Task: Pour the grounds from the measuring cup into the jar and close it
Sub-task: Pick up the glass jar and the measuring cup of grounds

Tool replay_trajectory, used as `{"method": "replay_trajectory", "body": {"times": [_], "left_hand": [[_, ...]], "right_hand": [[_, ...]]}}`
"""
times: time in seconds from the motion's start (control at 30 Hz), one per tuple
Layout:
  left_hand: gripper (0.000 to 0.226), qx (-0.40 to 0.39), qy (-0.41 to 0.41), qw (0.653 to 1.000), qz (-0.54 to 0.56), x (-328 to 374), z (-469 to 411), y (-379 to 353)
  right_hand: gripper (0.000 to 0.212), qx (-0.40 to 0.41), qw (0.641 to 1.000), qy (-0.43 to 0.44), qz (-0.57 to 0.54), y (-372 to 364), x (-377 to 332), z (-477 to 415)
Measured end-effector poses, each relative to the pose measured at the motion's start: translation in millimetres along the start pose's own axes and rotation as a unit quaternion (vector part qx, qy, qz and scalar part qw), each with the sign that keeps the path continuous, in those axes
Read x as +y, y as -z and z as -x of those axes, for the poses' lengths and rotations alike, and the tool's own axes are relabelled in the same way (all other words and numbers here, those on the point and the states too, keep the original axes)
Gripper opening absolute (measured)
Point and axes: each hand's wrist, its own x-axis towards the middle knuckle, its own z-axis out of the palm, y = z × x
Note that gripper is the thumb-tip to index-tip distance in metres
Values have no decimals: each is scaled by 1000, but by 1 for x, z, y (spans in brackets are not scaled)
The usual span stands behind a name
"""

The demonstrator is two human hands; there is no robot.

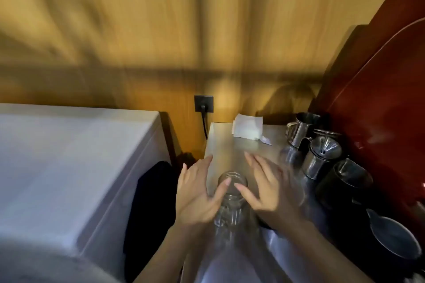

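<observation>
Bare forearms rising from the lower edge, ending in two hands spread open, fingers splayed, gripping nothing. Left hand (195, 193) and right hand (264, 188) flanking a clear glass jar (231, 200), thumbs pointing inward over its shoulder; actual contact blurred, cannot tell. Jar upright on the brushed metal worktop (230, 142), cylindrical, ribbed at the neck, mouth open with no lid on it. Smooth matte sheen across the worktop, streaked by motion blur. Folded white paper (247, 130) at the far edge against the warm wood-grain wall (138, 30). Along the right side, a cluster of polished steel pitchers (303, 128), rounded and reflective, one topped with a cone-shaped steel funnel (326, 146); nearer, a dark rounded cup (345, 179) and a wide dark vessel with a pale grey interior (393, 239). Black wall socket (203, 103) with a plugged cord behind. Grey boxy appliance (69, 156) at left.
</observation>
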Motion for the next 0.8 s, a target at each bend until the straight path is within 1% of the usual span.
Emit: {"method": "replay_trajectory", "body": {"times": [0.1,0.13,0.17,0.27,0.43,0.47,0.6,0.7,0.8], "left_hand": [[99,-54,-3,998,-29,-6,6,-6],[100,-65,-5,998,-25,-7,10,-8],[97,-67,-2,998,-18,-10,12,-12],[79,-69,-7,998,1,-16,18,-21],[58,-73,49,996,23,-22,17,-29],[54,-76,49,995,27,-22,17,-30],[49,-86,31,995,32,-22,17,-31],[39,-84,41,994,50,-22,15,-30],[37,-87,53,994,41,-26,12,-31]], "right_hand": [[57,-14,1000,11,19,-12,1,10],[54,-23,999,8,28,-16,1,15],[50,-18,999,16,37,-21,4,19],[42,-35,997,31,57,-26,8,26],[35,-43,997,33,60,-26,6,29],[33,-45,997,33,55,-25,5,29],[29,-65,996,39,36,-20,1,29],[29,-87,994,52,38,-21,-2,32],[24,-88,994,48,47,-22,-4,34]]}}
